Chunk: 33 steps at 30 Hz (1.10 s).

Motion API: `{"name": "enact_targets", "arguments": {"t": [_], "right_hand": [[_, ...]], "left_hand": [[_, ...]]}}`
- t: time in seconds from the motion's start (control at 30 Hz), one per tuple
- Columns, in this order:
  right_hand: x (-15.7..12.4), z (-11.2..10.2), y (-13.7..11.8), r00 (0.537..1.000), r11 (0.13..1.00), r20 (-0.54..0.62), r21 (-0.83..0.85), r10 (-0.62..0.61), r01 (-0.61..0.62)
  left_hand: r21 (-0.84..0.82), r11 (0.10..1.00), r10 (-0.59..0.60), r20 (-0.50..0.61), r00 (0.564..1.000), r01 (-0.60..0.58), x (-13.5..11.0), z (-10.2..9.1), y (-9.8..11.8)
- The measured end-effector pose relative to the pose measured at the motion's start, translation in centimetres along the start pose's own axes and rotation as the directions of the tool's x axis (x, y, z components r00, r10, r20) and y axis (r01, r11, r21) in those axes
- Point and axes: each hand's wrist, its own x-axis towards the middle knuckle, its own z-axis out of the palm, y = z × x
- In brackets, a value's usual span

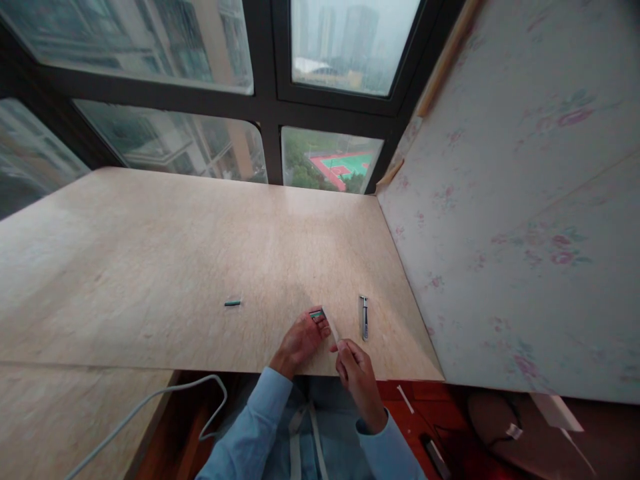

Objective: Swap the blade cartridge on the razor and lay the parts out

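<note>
Right hand point(357, 370) pinches the near end of a pale strip point(333, 327) between thumb and fingers; left hand point(305, 335), palm up with fingers curled, cradles a small green-and-dark piece point(316, 313), probably a razor cartridge. Floral-papered wall point(500, 233) on the right, beige counter point(280, 247) under both hands, which sit near its front edge. Grey cable point(150, 396) loops by that edge, lower left. Silver-and-dark razor point(365, 320) lies flat on the counter, right of the hands, apart from them. Strip's far end is up beside the left fingers; can't tell if it touches the cradled piece, or what it's made of. Second green-and-dark piece point(233, 303) lies on the counter, well left. Risks, my read: slack left fingers could drop the cradled piece, maybe off the edge; overpushing the strip could make it bend or skid; if blades are bare, a skid could nick a fingertip.
</note>
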Motion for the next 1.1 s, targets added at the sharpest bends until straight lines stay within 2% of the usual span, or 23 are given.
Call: {"name": "enact_targets", "arguments": {"t": [0.1,0.23,0.4,0.53,0.7,0.9,1.03,1.1], "right_hand": [[0.3,-0.3,0.2,1.0,1.0,-0.026,0.008,-0.004,0.004],[0.2,-0.5,0.4,0.998,0.999,0.064,-0.029,-0.022,0.024],[-0.3,-0.2,1.0,0.995,0.999,-0.085,-0.004,-0.044,0.044],[-0.8,0.1,1.8,0.997,0.997,0.023,-0.026,-0.071,0.072],[-1.1,0.7,2.2,0.988,0.994,-0.112,0.012,-0.105,0.107],[-1.5,1.9,1.6,0.982,0.981,-0.025,-0.063,-0.187,0.185],[-1.4,1.9,1.4,0.973,0.98,-0.122,-0.054,-0.198,0.192],[-1.5,1.9,1.5,0.972,0.978,-0.11,-0.054,-0.208,0.203]], "left_hand": [[-0.01,1.0,0.005,0.002,1.0,-0.005,0.1,0.0,0.0],[-0.012,1.0,0.002,-0.018,1.0,-0.002,0.3,-0.3,-0.2],[0.022,0.999,0.035,0.004,0.999,-0.035,0.6,-0.7,-0.6],[0.033,0.998,0.053,0.007,0.999,-0.053,0.6,-0.7,-0.5],[0.023,0.999,0.048,0.055,0.997,-0.05,0.7,-0.3,-0.3],[-0.008,0.998,0.07,0.045,0.997,-0.069,0.5,0.0,0.0],[-0.02,0.998,0.069,0.065,0.995,-0.068,0.7,-0.4,-0.2],[-0.019,0.997,0.072,0.068,0.995,-0.071,0.7,-0.5,-0.3]]}}
